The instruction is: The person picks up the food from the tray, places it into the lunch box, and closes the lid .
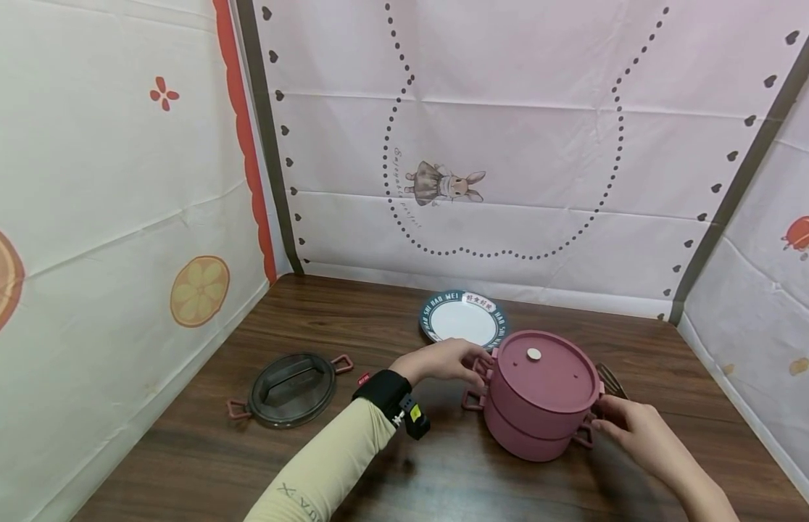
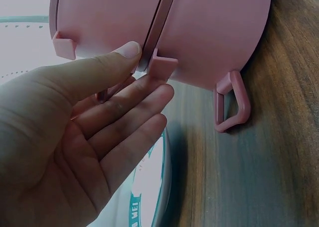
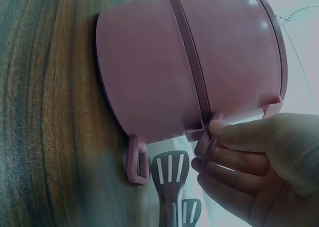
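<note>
A round pink toy pot (image 1: 531, 435) of two stacked tiers stands right of centre, under a pink lid (image 1: 548, 380) with a pale knob. My left hand (image 1: 446, 360) pinches the upper tier's side handle. In the left wrist view its thumb lies at the seam, and the other fingers reach under the handle. On the opposite side my right hand (image 1: 639, 438) pinches the matching handle (image 3: 203, 146), thumb against fingertips. Below each hand juts a lower-tier handle (image 2: 241, 100), untouched. Whether the two tiers are apart at the seam I cannot tell.
Behind the pot lies a white plate (image 1: 465, 324) with a teal lettered rim. A dark see-through dish (image 1: 293, 406) with pink handles sits at the left. Slotted utensils, one a spatula (image 3: 170, 173), lie right of the pot. Printed cloth walls (image 1: 509, 145) surround the table.
</note>
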`<state>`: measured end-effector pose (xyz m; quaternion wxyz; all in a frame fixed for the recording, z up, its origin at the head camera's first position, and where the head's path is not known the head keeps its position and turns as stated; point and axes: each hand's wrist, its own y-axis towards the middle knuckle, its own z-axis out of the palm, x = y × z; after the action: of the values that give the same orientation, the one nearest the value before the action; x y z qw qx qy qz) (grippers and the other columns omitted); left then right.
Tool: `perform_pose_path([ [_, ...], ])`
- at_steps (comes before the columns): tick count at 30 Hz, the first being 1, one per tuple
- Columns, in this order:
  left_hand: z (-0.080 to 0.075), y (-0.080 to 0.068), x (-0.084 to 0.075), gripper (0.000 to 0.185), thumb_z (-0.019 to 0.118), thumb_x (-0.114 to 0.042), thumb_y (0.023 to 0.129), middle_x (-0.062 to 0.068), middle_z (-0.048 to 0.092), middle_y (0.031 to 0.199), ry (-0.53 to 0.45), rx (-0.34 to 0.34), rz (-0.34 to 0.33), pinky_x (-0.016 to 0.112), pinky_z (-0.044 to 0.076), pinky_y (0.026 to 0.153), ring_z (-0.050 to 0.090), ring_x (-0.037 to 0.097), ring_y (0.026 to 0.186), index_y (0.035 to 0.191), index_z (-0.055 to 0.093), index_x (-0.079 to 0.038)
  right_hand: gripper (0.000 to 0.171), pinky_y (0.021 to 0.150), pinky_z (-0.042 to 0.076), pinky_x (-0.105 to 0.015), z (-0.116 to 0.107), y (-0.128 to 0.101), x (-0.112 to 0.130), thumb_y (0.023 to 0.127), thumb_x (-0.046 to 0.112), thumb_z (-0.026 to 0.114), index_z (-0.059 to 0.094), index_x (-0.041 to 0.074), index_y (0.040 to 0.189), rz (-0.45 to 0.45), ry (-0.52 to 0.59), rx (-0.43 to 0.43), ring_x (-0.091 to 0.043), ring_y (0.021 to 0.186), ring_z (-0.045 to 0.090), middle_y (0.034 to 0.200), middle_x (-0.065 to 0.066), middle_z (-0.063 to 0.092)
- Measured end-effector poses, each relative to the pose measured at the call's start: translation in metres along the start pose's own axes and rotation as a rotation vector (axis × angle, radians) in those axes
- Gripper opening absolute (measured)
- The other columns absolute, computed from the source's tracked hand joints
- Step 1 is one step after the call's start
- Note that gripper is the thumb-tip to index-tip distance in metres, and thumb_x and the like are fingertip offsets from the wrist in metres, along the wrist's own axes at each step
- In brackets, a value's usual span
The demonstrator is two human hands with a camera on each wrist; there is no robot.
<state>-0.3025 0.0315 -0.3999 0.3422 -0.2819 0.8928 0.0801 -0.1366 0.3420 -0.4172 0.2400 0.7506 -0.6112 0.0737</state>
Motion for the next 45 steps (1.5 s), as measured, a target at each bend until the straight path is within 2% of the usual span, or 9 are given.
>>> perform_pose_path([
  [6,-0.002,-0.006,0.000,0.061,0.078,-0.027,0.087,0.002,0.070,0.122,0.038,-0.022,-0.028,0.024,0.051,0.096,0.064,0.010,0.113,0.142,0.054,-0.014,0.030,0.079,0.059,-0.033,0.004,-0.002,-0.002,0.086,0.015,0.077,0.072,0.005,0.114,-0.023,0.012,-0.049,-0.006,0.095,0.069,0.108,-0.008,0.076],
  [9,-0.012,-0.015,0.001,0.071,0.079,-0.028,0.087,0.006,0.064,0.137,0.053,-0.046,-0.039,0.030,0.047,0.108,0.059,0.016,0.127,0.148,0.046,-0.012,0.035,0.082,0.060,-0.038,0.006,-0.004,-0.003,0.086,0.019,0.078,0.071,0.002,0.116,-0.020,0.021,-0.060,-0.005,0.099,0.067,0.111,-0.012,0.075],
  [12,-0.029,-0.030,0.003,0.071,0.077,-0.027,0.088,0.008,0.057,0.145,0.077,-0.071,-0.039,0.036,0.043,0.113,0.054,0.021,0.134,0.148,0.045,-0.010,0.042,0.085,0.059,-0.040,0.003,-0.007,-0.004,0.088,0.026,0.076,0.069,0.000,0.120,0.015,0.042,-0.042,-0.004,0.104,0.065,0.116,-0.015,0.073],
  [15,-0.051,-0.048,0.007,0.068,0.077,-0.027,0.088,0.009,0.054,0.148,0.118,-0.103,-0.067,0.037,0.043,0.113,0.054,0.022,0.135,0.147,0.048,-0.009,0.044,0.087,0.059,-0.035,-0.001,-0.009,-0.006,0.090,0.029,0.074,0.068,0.001,0.123,0.039,0.051,-0.030,-0.003,0.107,0.063,0.120,-0.016,0.071],
  [20,-0.085,-0.086,0.018,0.064,0.076,-0.029,0.089,0.010,0.056,0.146,0.180,-0.158,-0.150,0.043,0.045,0.111,0.055,0.026,0.133,0.145,0.051,-0.010,0.040,0.082,0.055,-0.016,-0.006,-0.010,-0.009,0.090,0.027,0.075,0.069,0.003,0.121,0.022,0.062,-0.068,0.005,0.105,0.062,0.118,-0.014,0.073],
  [26,-0.111,-0.138,0.042,0.062,0.072,-0.034,0.091,0.012,0.056,0.146,0.200,-0.203,-0.229,0.048,0.044,0.111,0.053,0.030,0.135,0.145,0.052,-0.009,0.039,0.080,0.050,-0.007,-0.007,-0.011,-0.011,0.089,0.026,0.075,0.070,0.004,0.121,0.011,0.074,-0.075,0.009,0.103,0.060,0.118,-0.013,0.073],
  [34,-0.119,-0.193,0.080,0.065,0.071,-0.035,0.092,0.018,0.053,0.147,0.140,-0.241,-0.364,0.053,0.045,0.108,0.051,0.037,0.136,0.145,0.050,-0.004,0.040,0.080,0.056,-0.017,-0.007,-0.014,-0.013,0.089,0.027,0.075,0.070,0.004,0.122,0.028,0.061,-0.059,0.011,0.102,0.059,0.118,-0.014,0.073],
  [40,-0.113,-0.210,0.100,0.063,0.073,-0.031,0.091,0.024,0.059,0.138,0.216,-0.220,-0.417,0.053,0.049,0.103,0.056,0.040,0.128,0.140,0.053,0.003,0.043,0.082,0.059,-0.028,-0.008,-0.014,-0.013,0.090,0.028,0.074,0.068,0.001,0.123,0.053,0.062,-0.027,0.012,0.102,0.058,0.120,-0.016,0.071],
  [45,-0.101,-0.220,0.113,0.055,0.078,-0.025,0.086,0.022,0.067,0.125,0.229,-0.213,-0.495,0.050,0.052,0.098,0.064,0.036,0.118,0.130,0.062,0.004,0.042,0.081,0.059,-0.026,-0.007,-0.013,-0.012,0.090,0.028,0.074,0.068,0.001,0.123,0.044,0.061,-0.028,0.011,0.102,0.058,0.120,-0.016,0.072],
])
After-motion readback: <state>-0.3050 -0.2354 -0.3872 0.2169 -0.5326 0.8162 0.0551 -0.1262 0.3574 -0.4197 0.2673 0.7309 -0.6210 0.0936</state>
